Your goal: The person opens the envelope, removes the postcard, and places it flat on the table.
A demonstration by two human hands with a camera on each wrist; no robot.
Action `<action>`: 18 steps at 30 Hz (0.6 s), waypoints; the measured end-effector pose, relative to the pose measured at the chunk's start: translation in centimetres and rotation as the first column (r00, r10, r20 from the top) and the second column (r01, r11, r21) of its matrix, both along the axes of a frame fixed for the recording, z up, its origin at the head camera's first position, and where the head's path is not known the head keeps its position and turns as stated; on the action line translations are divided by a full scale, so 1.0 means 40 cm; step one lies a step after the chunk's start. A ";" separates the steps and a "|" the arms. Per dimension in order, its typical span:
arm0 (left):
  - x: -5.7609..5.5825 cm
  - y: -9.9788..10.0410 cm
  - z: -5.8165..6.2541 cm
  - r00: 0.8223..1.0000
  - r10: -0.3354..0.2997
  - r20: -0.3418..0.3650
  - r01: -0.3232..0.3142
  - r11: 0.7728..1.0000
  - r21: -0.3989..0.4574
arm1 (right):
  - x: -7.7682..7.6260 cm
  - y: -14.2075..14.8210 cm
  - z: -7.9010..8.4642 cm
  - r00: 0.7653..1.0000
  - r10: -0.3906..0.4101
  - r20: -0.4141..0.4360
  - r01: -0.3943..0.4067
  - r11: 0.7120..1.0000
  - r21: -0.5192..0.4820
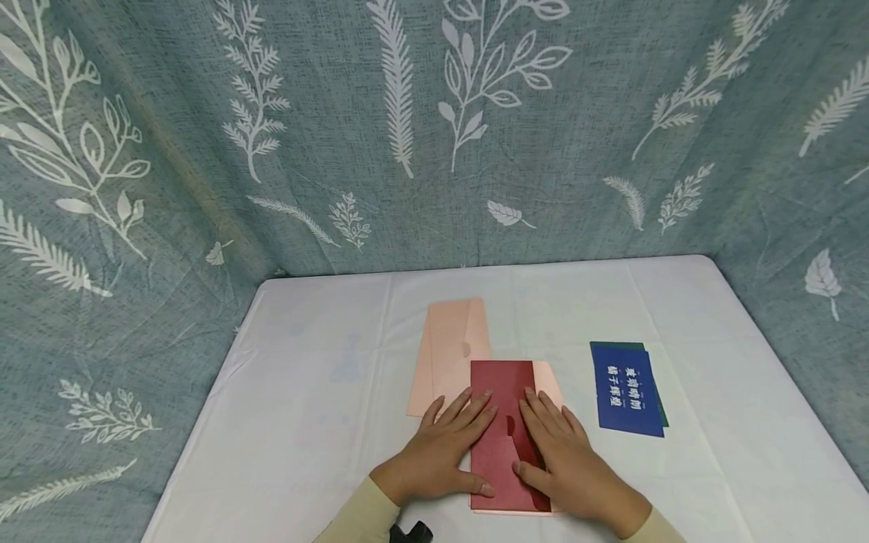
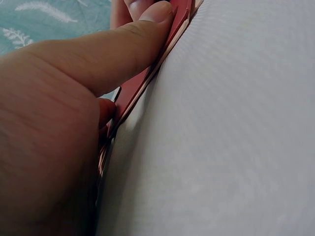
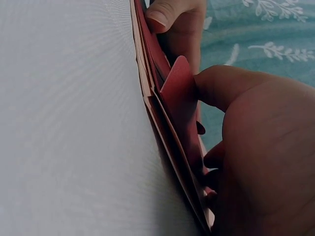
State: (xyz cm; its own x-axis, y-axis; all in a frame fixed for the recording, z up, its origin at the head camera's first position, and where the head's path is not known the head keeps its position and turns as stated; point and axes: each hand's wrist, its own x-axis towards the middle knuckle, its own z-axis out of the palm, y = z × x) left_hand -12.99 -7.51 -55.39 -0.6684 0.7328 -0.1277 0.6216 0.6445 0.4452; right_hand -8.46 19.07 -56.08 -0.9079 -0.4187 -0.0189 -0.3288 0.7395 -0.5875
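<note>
Red envelope (image 1: pixel 499 460) — partly hidden.

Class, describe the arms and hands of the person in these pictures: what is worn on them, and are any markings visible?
The left hand and right hand are bare, with no gloves or rings in sight. The plain, pale yellow-beige fabric left sleeve and matching right sleeve show no markings. A small black object appears beside the left sleeve; whether it is worn is unclear.

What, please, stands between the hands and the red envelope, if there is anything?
Nothing visible does: the left hand and the right hand both touch the red envelope directly. The peach envelope lies beyond it, and the blue card lies apart, to the right.
</note>
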 end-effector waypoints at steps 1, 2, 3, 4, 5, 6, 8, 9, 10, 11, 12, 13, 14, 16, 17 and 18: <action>0.000 0.000 0.000 1.000 0.000 -0.002 0.001 1.000 0.001 | 0.000 0.000 0.000 1.000 -0.001 0.003 0.001 1.000 -0.005; 0.000 -0.001 0.001 1.000 -0.001 -0.004 0.001 1.000 0.002 | 0.000 0.001 0.000 1.000 -0.002 0.004 0.002 1.000 -0.012; 0.000 -0.001 0.001 1.000 -0.002 -0.005 0.002 1.000 0.004 | 0.000 0.002 0.000 1.000 -0.004 0.007 0.004 1.000 -0.019; 0.000 -0.001 0.000 1.000 -0.003 -0.006 0.003 1.000 0.005 | 0.001 0.003 0.001 1.000 -0.006 0.009 0.006 1.000 -0.029; 0.000 -0.001 0.000 1.000 -0.003 -0.005 0.003 1.000 0.007 | 0.001 0.004 0.002 1.000 -0.007 0.013 0.008 0.999 -0.035; 0.000 -0.002 0.000 1.000 -0.004 -0.006 0.004 1.000 0.007 | 0.001 0.005 0.003 1.000 -0.009 0.016 0.010 0.999 -0.046; 0.000 -0.002 0.000 1.000 -0.003 -0.006 0.003 1.000 0.007 | 0.001 0.008 0.003 1.000 -0.013 0.011 0.014 0.998 -0.066; -0.001 -0.002 0.000 1.000 -0.002 -0.007 0.002 1.000 0.007 | 0.002 0.009 0.004 1.000 -0.015 0.009 0.015 0.997 -0.073; -0.001 -0.002 0.000 1.000 -0.003 -0.008 0.003 1.000 0.006 | 0.002 0.010 0.004 1.000 -0.016 0.006 0.016 0.996 -0.082; -0.002 -0.002 0.000 1.000 -0.003 -0.009 0.003 1.000 0.006 | 0.002 0.011 0.004 1.000 -0.017 0.004 0.017 0.996 -0.087; -0.002 -0.002 0.000 1.000 -0.004 -0.015 0.004 1.000 0.007 | 0.002 0.012 0.004 1.000 -0.016 0.003 0.016 0.995 -0.096; -0.003 -0.002 0.000 1.000 -0.005 -0.017 0.005 1.000 0.006 | 0.001 0.013 0.005 1.000 -0.019 0.005 0.019 0.995 -0.102; -0.003 -0.002 -0.001 1.000 -0.007 -0.019 0.007 1.000 0.007 | 0.002 0.015 0.006 1.000 -0.022 0.007 0.023 0.994 -0.110; -0.003 -0.002 -0.002 1.000 -0.009 -0.023 0.010 1.000 0.005 | 0.001 0.019 0.009 0.999 -0.032 0.019 0.034 0.991 -0.126; -0.004 -0.002 -0.003 1.000 -0.010 -0.025 0.010 1.000 0.005 | 0.002 0.021 0.010 0.999 -0.037 0.020 0.040 0.991 -0.132; -0.004 -0.002 -0.004 1.000 -0.010 -0.027 0.010 1.000 0.003 | 0.002 0.024 0.013 0.999 -0.041 0.017 0.043 0.989 -0.140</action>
State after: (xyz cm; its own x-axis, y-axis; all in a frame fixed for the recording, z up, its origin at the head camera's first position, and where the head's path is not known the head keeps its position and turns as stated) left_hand -13.14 -7.59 -55.55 -0.6642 0.7398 -0.1069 0.6399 0.6367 0.4302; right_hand -8.37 20.02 -55.57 -0.9249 -0.3794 0.0248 -0.2903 0.6624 -0.6906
